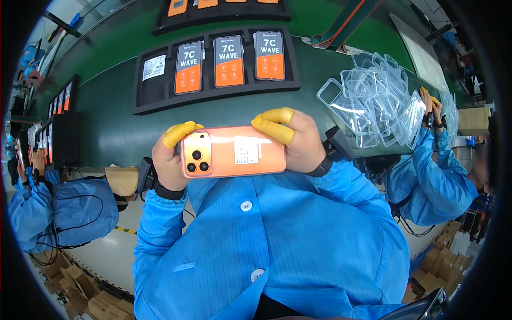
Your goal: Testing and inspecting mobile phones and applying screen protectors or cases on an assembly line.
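An orange smartphone (221,154) lies lengthwise between my two hands, its back with three camera lenses toward me and a white label on it. It seems to sit in a clear case. My left hand (173,152) grips the camera end, and my right hand (298,136) grips the other end. Yellow finger cots cover several fingertips. Just beyond stands a black foam tray (213,97) with three phones (229,61) in its slots, faced with grey and orange film. Its leftmost slot shows a white label (154,68).
A pile of clear phone cases (373,98) covers the green bench (112,133) at right. Another tray (224,18) lies farther back. A co-worker's hands (431,104) touch the pile's right side; another co-worker (69,208) sits at left. Cardboard boxes (101,306) stand on the floor.
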The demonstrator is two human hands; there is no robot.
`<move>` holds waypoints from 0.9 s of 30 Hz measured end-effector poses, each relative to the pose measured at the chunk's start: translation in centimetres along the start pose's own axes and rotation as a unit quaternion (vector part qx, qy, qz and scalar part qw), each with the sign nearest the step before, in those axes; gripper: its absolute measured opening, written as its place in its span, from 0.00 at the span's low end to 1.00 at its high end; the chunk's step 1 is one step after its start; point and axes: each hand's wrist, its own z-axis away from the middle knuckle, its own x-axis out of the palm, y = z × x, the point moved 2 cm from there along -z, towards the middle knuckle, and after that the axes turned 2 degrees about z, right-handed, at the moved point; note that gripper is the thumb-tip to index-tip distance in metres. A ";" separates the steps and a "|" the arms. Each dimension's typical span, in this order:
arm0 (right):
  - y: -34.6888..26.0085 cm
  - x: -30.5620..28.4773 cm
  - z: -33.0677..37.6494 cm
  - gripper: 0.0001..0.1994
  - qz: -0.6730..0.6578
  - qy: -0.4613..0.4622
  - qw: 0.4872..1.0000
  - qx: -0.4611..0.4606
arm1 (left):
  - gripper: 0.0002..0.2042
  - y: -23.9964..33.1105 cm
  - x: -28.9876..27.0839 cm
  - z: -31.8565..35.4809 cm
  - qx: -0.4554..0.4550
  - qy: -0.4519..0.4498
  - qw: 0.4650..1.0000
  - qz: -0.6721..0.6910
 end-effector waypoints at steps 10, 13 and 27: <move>-1.1 0.6 -0.2 0.21 -0.038 0.063 0.995 -0.069 | 0.13 0.4 -1.1 -1.2 0.058 0.009 0.998 0.015; -1.2 1.1 0.3 0.22 -0.052 0.080 0.993 -0.070 | 0.13 -0.1 -0.6 -1.7 0.057 0.012 0.998 0.024; -1.4 0.5 0.6 0.23 -0.057 0.101 0.991 -0.068 | 0.14 0.1 -0.7 -4.2 0.070 -0.059 0.996 0.019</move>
